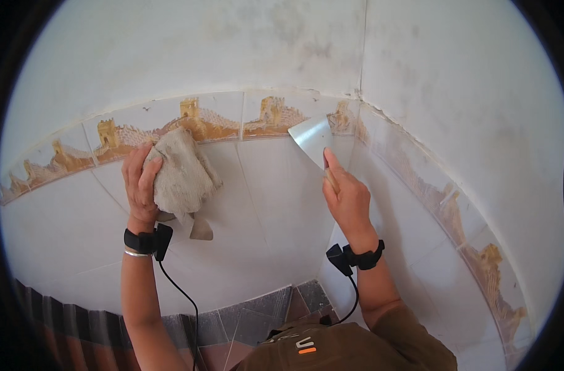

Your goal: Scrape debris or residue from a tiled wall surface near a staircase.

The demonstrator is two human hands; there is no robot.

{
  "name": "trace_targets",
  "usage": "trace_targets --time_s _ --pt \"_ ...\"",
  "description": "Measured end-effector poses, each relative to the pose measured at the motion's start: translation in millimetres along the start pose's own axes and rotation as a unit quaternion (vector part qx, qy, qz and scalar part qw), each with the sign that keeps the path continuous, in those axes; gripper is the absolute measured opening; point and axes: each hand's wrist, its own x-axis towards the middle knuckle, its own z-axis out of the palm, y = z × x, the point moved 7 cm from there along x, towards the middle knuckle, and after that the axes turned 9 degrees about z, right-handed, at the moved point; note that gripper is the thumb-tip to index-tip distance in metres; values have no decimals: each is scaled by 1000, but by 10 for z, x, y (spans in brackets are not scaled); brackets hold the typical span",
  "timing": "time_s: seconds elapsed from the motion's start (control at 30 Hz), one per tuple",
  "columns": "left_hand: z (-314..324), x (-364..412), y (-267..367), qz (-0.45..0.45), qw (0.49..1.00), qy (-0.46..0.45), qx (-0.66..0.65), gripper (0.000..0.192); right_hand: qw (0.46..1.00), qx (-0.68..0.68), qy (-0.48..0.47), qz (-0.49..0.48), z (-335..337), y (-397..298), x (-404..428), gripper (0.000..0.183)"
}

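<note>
My left hand (140,185) grips a bunched beige cloth (182,176), which lies against the white wall tiles and overlaps the lower edge of the decorative border. Beneath the cloth a small grey-brown flap (201,228) sticks out; I cannot tell whether it belongs to the cloth. Near the inside corner, my right hand (349,199) grips a scraper (313,139) with a wide metal blade and a light handle. The blade's edge lies over the border tiles (217,116), which carry a picture of walls and watchtowers. Most of the handle is hidden in my fist.
Above the border the painted wall (305,41) shows dark stains. A second wall (472,116) meets it at the right, with cracked, rough filler along its border's top. Below are dark floor tiles (258,315) and, at lower left, a ridged dark and reddish surface (73,324). Cables hang from both wristbands.
</note>
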Motion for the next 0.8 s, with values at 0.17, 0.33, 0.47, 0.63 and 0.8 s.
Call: trace_targets --time_s 0.17,0.33,0.47,0.63,0.8 --pt "-31 -66 -53 13 1000 9 -3 40 999 10 -41 26 43 29 -130 49" --pt "-12 -1 -7 4 1000 2 -3 40 999 10 -34 39 -2 33 -1 48" --pt "-33 -11 -15 12 1000 2 -8 41 997 6 -45 61 -44 -7 31 48" --pt "-13 2 8 5 1000 -2 -6 43 999 9 -33 24 47 69 -107 48" --pt "-33 4 -13 4 1000 5 -7 43 998 29 -24 46 -39 -23 51 48"
